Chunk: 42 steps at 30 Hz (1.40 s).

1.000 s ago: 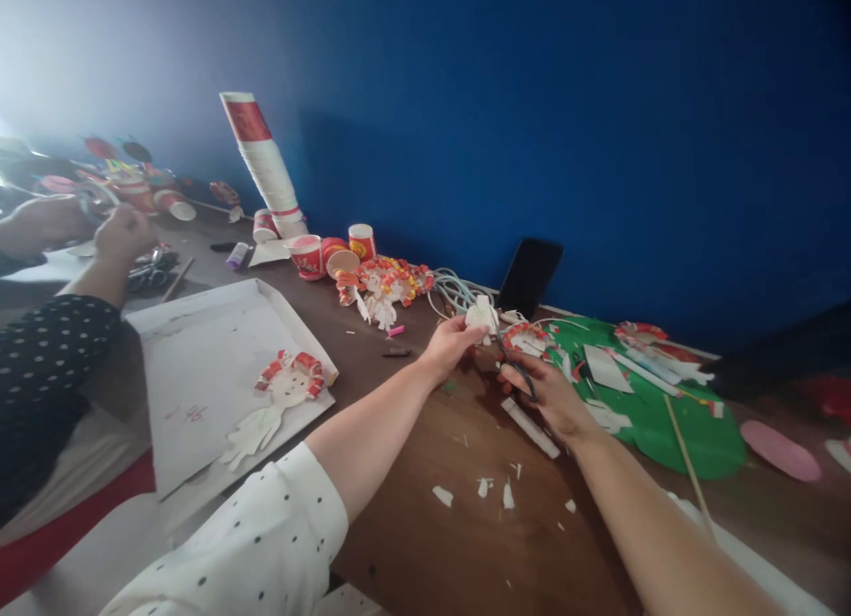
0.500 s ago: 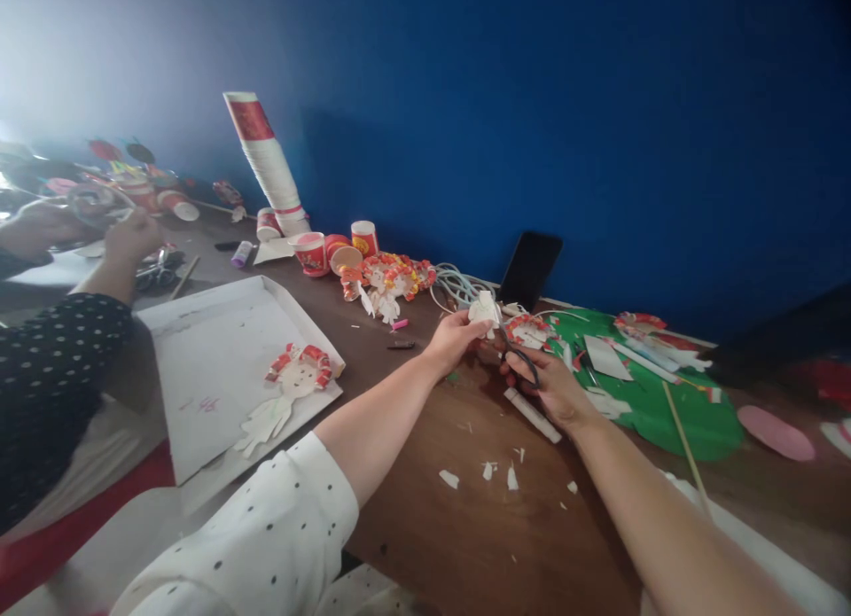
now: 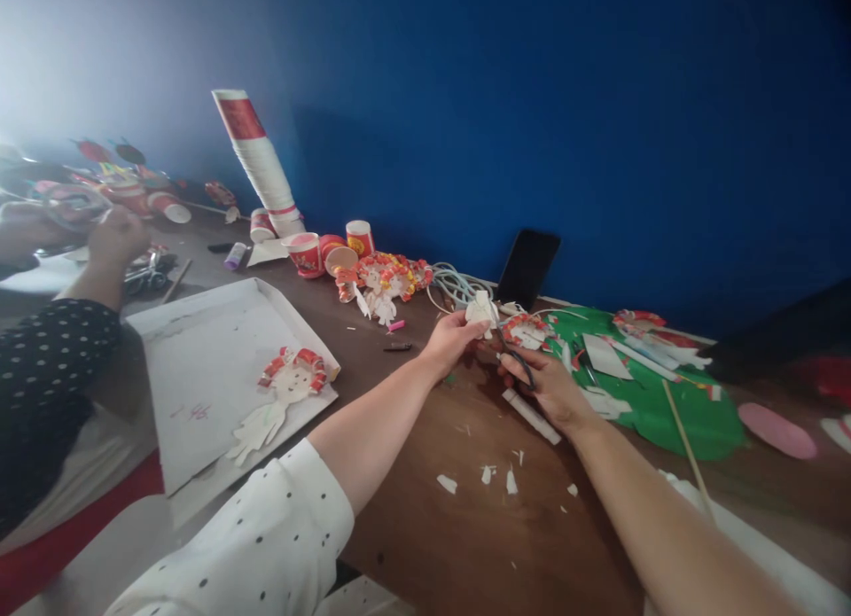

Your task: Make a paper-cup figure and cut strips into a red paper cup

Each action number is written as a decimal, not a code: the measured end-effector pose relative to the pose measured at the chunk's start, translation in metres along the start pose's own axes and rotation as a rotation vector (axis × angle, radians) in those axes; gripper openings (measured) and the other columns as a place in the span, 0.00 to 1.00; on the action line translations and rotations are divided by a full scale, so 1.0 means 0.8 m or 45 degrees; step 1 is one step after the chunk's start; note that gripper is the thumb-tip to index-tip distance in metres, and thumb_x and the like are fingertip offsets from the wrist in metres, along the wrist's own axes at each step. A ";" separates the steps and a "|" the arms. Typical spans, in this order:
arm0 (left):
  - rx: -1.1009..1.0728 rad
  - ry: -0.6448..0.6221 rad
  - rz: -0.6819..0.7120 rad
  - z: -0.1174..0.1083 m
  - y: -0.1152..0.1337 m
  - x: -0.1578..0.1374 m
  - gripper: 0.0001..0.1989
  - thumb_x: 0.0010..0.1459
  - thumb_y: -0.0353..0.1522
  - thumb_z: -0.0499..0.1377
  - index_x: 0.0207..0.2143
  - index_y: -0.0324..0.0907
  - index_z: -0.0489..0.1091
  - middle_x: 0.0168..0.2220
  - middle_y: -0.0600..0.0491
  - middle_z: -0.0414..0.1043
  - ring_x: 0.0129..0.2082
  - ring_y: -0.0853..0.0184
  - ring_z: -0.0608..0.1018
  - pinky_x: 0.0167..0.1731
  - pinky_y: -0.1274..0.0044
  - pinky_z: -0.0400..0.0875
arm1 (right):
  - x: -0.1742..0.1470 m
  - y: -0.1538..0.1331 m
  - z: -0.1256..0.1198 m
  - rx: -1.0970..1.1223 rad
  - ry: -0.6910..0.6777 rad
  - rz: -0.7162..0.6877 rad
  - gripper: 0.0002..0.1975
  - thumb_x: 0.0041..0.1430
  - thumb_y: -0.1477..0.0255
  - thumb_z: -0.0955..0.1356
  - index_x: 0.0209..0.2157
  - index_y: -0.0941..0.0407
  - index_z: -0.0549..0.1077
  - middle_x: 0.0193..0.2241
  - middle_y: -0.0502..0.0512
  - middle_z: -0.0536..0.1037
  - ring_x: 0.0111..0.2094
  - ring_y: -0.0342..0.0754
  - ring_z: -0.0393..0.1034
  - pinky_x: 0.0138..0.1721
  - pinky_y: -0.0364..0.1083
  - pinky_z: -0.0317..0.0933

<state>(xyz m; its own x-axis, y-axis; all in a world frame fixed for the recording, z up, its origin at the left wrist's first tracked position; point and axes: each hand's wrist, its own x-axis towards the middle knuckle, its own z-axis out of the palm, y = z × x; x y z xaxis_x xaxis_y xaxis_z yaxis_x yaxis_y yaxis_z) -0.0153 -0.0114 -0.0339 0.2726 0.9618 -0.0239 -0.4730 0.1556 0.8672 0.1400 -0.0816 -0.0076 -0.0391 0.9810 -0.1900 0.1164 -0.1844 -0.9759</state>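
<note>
Between the thumb and fingers of my left hand (image 3: 453,339) is a small white paper cutout (image 3: 481,310), held up above the table. My right hand (image 3: 546,384) grips a pair of dark-handled scissors (image 3: 520,366); the blades point up at the cutout's right edge, and I cannot tell how far apart they are. Just below my right hand lies a white tube-like stick (image 3: 532,417). Several white paper scraps (image 3: 488,476) are scattered on the brown table (image 3: 439,545). Behind the scissors lies a paper figure with a red curled rim (image 3: 530,331).
At left, a white box lid (image 3: 192,350) carries another paper figure (image 3: 292,377). Paper cups (image 3: 304,254), a tall leaning cup stack (image 3: 261,168) and a phone (image 3: 528,269) stand along the blue wall. A green sheet (image 3: 691,421) lies at right. Another person's hand (image 3: 118,239) works at far left.
The view has shifted slightly, so things at left sit a little further left. Both hands keep their hold on the paper cutout and scissors, nearly in the same place.
</note>
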 end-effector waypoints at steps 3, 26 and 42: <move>0.000 -0.002 -0.008 0.000 0.000 -0.002 0.16 0.44 0.34 0.67 0.34 0.36 0.72 0.28 0.52 0.73 0.23 0.74 0.72 0.24 0.81 0.66 | -0.004 -0.003 0.002 -0.016 0.005 0.001 0.25 0.43 0.55 0.74 0.40 0.57 0.78 0.24 0.53 0.75 0.22 0.40 0.64 0.21 0.40 0.57; -0.066 0.059 -0.097 0.005 0.002 -0.003 0.13 0.43 0.31 0.68 0.32 0.35 0.72 0.25 0.53 0.72 0.22 0.74 0.72 0.23 0.80 0.65 | 0.000 0.008 0.000 -0.121 -0.013 -0.040 0.24 0.47 0.56 0.72 0.43 0.55 0.77 0.21 0.50 0.71 0.20 0.40 0.61 0.19 0.40 0.52; -0.097 0.093 -0.106 0.007 0.003 -0.007 0.11 0.45 0.30 0.66 0.31 0.35 0.72 0.24 0.53 0.72 0.21 0.74 0.71 0.23 0.81 0.65 | 0.000 0.012 0.001 -0.016 -0.011 -0.040 0.25 0.46 0.57 0.73 0.45 0.54 0.77 0.25 0.51 0.74 0.23 0.41 0.64 0.19 0.40 0.52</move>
<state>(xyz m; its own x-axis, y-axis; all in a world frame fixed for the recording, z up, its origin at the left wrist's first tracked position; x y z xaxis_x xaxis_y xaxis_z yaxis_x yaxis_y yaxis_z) -0.0131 -0.0176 -0.0284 0.2530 0.9583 -0.1327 -0.5144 0.2494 0.8205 0.1404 -0.0837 -0.0166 -0.0517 0.9858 -0.1599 0.1271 -0.1524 -0.9801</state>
